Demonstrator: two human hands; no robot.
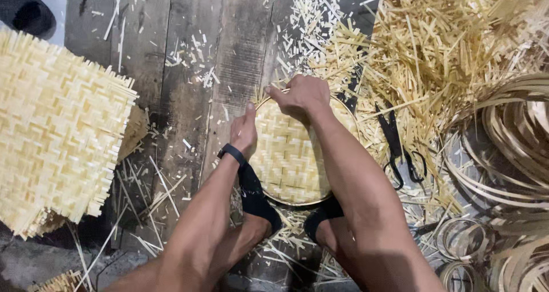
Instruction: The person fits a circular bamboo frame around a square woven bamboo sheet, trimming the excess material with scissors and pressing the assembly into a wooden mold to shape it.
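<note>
Fingers (273,92) on woven tray (286,160) rim

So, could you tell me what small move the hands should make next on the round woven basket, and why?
Probably slide the right hand a little further along the rim of the round woven bamboo basket, pressing the weave into the hoop. It pinches the far edge, the left hand steadies the near-left rim, and both feet brace the bottom, so the basket looks held firm for working round the edge.
</note>
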